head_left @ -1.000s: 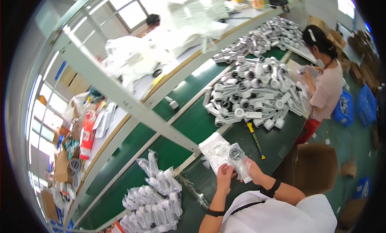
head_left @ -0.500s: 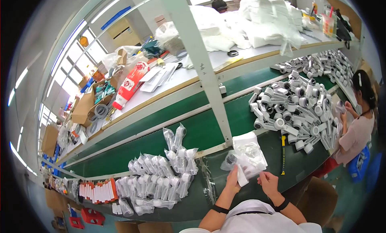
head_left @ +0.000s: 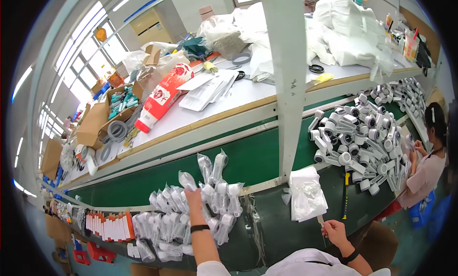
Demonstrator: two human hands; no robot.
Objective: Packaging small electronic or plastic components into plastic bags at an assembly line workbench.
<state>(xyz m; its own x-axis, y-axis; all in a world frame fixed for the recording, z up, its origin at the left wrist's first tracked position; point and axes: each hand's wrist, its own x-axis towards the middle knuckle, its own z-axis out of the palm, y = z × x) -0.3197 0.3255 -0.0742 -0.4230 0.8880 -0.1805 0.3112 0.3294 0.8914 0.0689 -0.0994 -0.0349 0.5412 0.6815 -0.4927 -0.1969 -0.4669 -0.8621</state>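
Observation:
My left hand (head_left: pixel 193 199) reaches out over a group of bagged white devices (head_left: pixel 164 223) standing and lying at the left of the dark green bench. It grips a clear-bagged white device (head_left: pixel 187 180) at the group's far side; its fingers are partly hidden. My right hand (head_left: pixel 335 232) is closed in a pinch at the lower right corner of a stack of clear plastic bags (head_left: pixel 307 195). On the right lies a big heap of unbagged white devices (head_left: pixel 358 138) with round heads and flat handles.
A yellow-and-black utility knife (head_left: pixel 346 196) lies right of the bags. White-and-orange boxes (head_left: pixel 109 226) stand in a row at far left. A white metal post (head_left: pixel 286 85) rises in front of a raised shelf (head_left: pixel 243 107). A co-worker (head_left: pixel 427 157) sits at the right.
My left hand has swung left from the bags to the bagged group, carrying a bagged device. My right hand stays by the bag stack's corner. The view has shifted left.

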